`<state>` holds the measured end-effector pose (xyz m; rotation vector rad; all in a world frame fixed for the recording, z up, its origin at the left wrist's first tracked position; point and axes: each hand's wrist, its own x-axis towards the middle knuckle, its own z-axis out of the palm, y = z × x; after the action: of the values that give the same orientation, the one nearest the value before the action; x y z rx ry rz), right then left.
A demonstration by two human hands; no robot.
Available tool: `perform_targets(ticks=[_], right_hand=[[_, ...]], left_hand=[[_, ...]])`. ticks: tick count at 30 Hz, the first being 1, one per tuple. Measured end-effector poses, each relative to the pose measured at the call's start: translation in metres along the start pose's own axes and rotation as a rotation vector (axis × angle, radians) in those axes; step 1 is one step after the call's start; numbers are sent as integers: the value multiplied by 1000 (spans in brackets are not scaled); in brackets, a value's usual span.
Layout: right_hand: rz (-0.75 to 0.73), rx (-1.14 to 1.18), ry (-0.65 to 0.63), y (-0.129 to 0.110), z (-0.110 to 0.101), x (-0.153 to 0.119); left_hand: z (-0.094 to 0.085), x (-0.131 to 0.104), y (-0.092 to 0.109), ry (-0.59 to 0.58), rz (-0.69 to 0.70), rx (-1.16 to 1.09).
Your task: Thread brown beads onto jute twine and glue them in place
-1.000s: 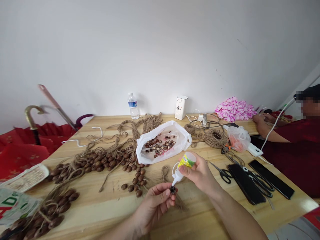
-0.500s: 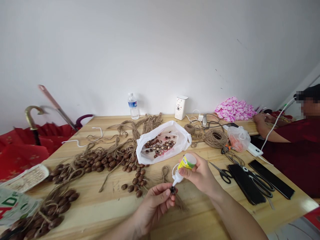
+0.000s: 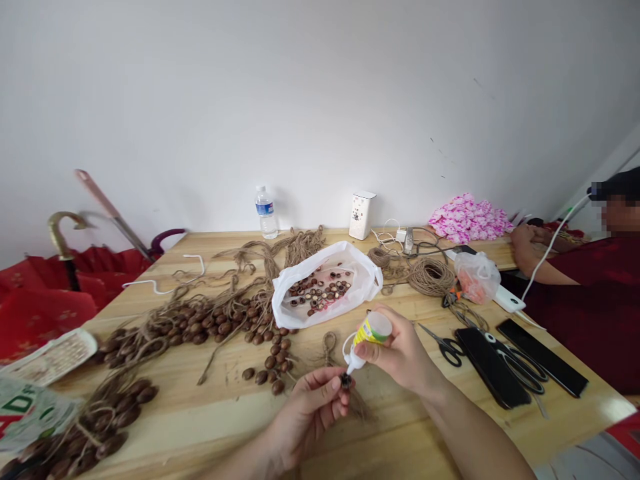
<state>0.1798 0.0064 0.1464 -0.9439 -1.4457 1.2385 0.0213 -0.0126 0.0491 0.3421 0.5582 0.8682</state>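
Note:
Between thumb and fingers of my left hand (image 3: 316,407) is a small dark nut shell piece (image 3: 345,381), its hollow side facing up. My right hand (image 3: 400,350) is closed around a glue bottle (image 3: 371,330) with a yellow-green label, tipped so its white nozzle points down at the shell. Whether the nozzle touches the shell I cannot tell. Under the hands lies a twine loop (image 3: 329,347) with frayed ends. Beyond them a white plastic bag (image 3: 285,313) stands open, with many shell pieces (image 3: 320,297) inside.
Brown nuts tied to twine (image 3: 200,323) spread across the left of the table. On the right lie scissors (image 3: 450,350), a black phone (image 3: 490,367) and a twine coil (image 3: 431,277). A water bottle (image 3: 267,213) stands by the wall. Another person (image 3: 575,280) sits at far right.
The glue bottle has tilted slightly and its nozzle has moved a little lower, closer to the shell piece. My left hand stays in place.

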Motion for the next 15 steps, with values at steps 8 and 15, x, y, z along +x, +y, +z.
perform_targets(ticks=[8,15], right_hand=[[-84,-109,-42,-1,-5,-1],[-176,-183,-59,-6,-7,-5]], left_hand=[[0,0,0,-12,8,-10],[0,-1,0,-10,10,-3]])
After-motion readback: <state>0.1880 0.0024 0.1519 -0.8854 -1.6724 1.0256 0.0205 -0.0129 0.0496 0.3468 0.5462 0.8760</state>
